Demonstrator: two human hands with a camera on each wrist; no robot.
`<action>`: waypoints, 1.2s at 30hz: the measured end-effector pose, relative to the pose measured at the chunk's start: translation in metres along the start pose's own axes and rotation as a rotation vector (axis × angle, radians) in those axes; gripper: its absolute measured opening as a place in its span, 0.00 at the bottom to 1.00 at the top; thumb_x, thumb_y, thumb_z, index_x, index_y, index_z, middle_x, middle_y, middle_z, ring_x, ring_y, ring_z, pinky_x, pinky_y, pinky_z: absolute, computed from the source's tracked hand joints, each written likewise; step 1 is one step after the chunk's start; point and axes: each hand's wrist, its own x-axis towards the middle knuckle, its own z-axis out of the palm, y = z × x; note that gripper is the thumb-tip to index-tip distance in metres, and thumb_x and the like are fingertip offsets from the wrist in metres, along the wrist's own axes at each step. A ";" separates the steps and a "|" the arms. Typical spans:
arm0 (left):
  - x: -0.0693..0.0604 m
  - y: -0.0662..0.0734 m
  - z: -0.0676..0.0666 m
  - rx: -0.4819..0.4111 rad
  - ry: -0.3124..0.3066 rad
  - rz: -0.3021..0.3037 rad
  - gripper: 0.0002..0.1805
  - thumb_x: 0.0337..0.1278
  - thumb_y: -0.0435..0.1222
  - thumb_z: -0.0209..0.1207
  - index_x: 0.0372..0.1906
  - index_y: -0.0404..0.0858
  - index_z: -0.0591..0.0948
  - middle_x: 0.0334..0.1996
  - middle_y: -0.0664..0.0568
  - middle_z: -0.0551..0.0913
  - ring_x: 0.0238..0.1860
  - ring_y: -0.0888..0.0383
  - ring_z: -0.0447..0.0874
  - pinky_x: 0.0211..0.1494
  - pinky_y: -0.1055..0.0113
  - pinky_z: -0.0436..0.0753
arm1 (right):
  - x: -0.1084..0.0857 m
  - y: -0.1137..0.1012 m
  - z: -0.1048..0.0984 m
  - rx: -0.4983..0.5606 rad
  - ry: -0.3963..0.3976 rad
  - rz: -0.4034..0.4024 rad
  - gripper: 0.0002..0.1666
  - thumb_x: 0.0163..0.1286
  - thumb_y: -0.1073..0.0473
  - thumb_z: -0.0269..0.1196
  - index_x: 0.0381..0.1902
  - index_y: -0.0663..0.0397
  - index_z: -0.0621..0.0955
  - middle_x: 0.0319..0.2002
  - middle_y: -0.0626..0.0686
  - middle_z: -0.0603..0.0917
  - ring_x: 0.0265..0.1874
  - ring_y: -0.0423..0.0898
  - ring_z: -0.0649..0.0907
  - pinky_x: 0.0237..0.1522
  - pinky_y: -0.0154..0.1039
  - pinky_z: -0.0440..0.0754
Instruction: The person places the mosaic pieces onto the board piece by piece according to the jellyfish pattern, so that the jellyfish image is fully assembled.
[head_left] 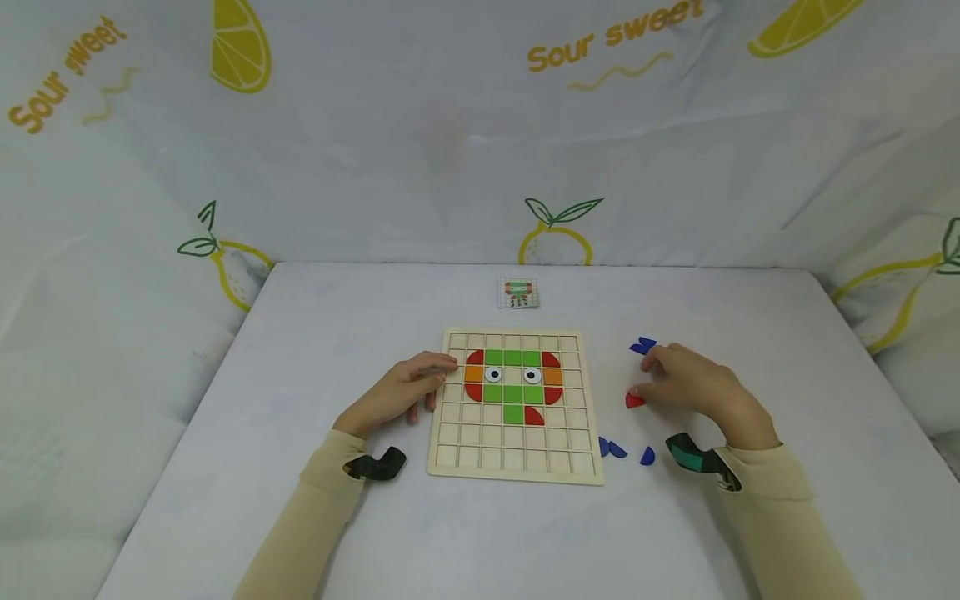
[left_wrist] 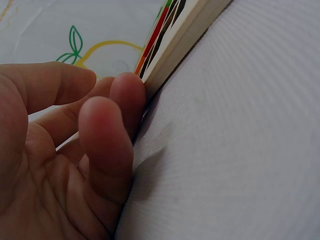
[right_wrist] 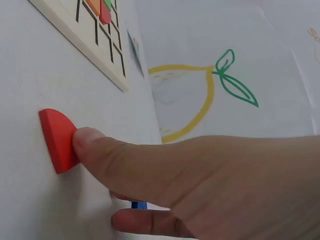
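A square wooden grid board [head_left: 517, 460] lies flat, with red, green and orange pieces and two eye pieces set in its cells. My left hand [head_left: 401, 392] rests at the board's left edge, fingertips against the rim and nothing held. On the right, the thumb of my right hand [head_left: 693, 383] touches a loose red quarter-round piece [right_wrist: 57, 142], which lies on the table. The right index finger is apart from that red piece. Blue pieces [head_left: 643, 343] lie just beyond the right fingers, partly hidden in the right wrist view.
More loose blue pieces [head_left: 618, 450] lie by the board's lower right edge, and another blue piece [head_left: 648, 456] sits farther right. A small picture card [head_left: 518, 292] lies behind the board. White cloth [head_left: 375, 167] with lemon prints hangs behind the table.
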 end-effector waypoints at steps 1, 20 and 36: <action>0.000 -0.001 0.000 0.000 0.000 0.000 0.18 0.77 0.43 0.52 0.65 0.52 0.77 0.28 0.47 0.78 0.28 0.55 0.75 0.21 0.68 0.78 | 0.000 -0.003 0.001 0.005 0.005 -0.003 0.30 0.65 0.44 0.69 0.52 0.64 0.80 0.44 0.61 0.82 0.40 0.54 0.80 0.39 0.50 0.82; -0.001 0.000 0.000 0.002 -0.008 0.000 0.18 0.76 0.42 0.53 0.65 0.53 0.76 0.27 0.49 0.78 0.27 0.57 0.74 0.22 0.68 0.77 | 0.006 -0.030 0.017 0.082 0.073 -0.139 0.10 0.72 0.59 0.64 0.45 0.59 0.84 0.35 0.50 0.85 0.35 0.46 0.79 0.41 0.45 0.83; -0.002 0.002 -0.001 0.004 -0.011 0.003 0.18 0.77 0.42 0.52 0.66 0.50 0.76 0.27 0.48 0.78 0.26 0.57 0.74 0.22 0.68 0.77 | 0.002 -0.035 0.016 0.045 0.014 -0.185 0.19 0.65 0.59 0.70 0.51 0.60 0.82 0.38 0.53 0.80 0.38 0.48 0.77 0.41 0.42 0.81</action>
